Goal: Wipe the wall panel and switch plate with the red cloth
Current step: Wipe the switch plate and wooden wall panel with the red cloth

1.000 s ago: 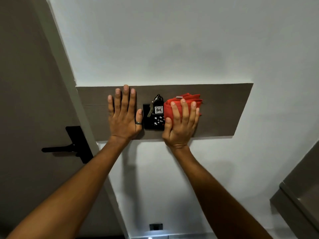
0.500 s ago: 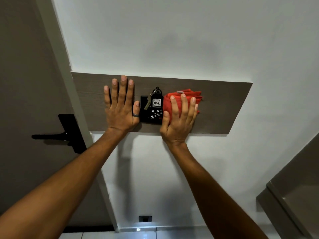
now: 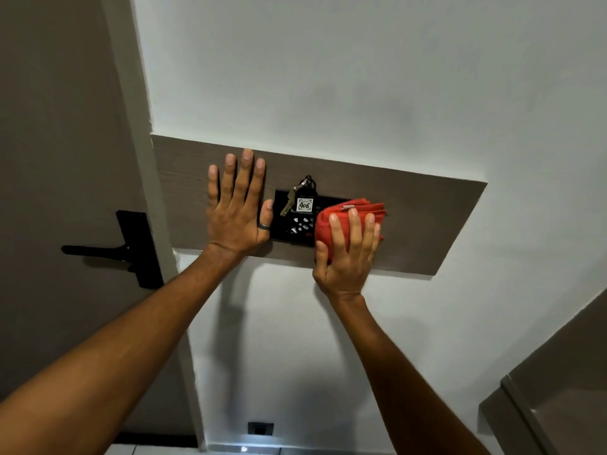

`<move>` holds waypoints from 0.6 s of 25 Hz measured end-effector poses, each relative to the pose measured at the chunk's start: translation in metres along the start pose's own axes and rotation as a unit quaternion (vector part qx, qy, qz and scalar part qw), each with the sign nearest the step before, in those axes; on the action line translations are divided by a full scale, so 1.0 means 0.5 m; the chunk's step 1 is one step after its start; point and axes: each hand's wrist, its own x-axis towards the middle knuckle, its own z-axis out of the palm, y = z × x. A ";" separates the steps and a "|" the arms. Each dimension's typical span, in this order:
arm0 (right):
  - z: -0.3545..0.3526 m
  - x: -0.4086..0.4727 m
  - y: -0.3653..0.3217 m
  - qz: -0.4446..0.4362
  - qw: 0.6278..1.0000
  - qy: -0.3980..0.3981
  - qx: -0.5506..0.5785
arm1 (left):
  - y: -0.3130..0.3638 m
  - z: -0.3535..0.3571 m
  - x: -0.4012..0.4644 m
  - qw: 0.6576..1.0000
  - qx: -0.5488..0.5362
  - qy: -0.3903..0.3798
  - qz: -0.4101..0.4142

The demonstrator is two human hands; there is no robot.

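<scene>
My right hand (image 3: 346, 257) presses the folded red cloth (image 3: 353, 213) flat against the wall panel (image 3: 427, 224), fingers spread over it, thumb hooked round its left edge, so the grip is a loose palm hold on the cloth, not a fist. The cloth sits on the right end of the black switch plate (image 3: 295, 221), overlapping it. My left hand (image 3: 238, 211) lies open and empty on the panel, just left of the plate, thumb touching its edge.

A key (image 3: 288, 201) and a tag (image 3: 304, 204) marked 406 hang from the top of the plate, right beside the cloth. That is the hazard, I think: if I sweep left, the cloth may snag the key or tag and pull them loose, or knock them to the floor. Pressing hard across the plate could also trip a switch. With only a flat palm on it, the cloth may unfold or slide out under my fingers.
</scene>
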 end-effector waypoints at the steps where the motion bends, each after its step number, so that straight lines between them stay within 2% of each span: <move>1: 0.008 0.011 -0.001 0.003 1.000 0.008 0.000 | -0.001 -0.002 0.002 1.000 0.009 -0.001 0.000; 4: 0.028 0.058 -0.007 0.040 0.999 0.022 0.011 | 0.002 -0.003 0.008 1.000 0.002 0.004 0.000; 9: 0.009 -0.010 0.013 -0.016 1.000 0.009 0.006 | -0.005 0.008 -0.001 1.000 0.020 0.021 0.012; 13: 0.033 0.069 0.003 0.018 0.999 0.035 0.011 | -0.006 0.013 0.017 0.999 0.028 0.032 0.015; 15: 0.030 0.050 0.010 0.011 0.999 0.029 0.016 | -0.006 0.019 0.008 0.999 0.016 0.025 0.012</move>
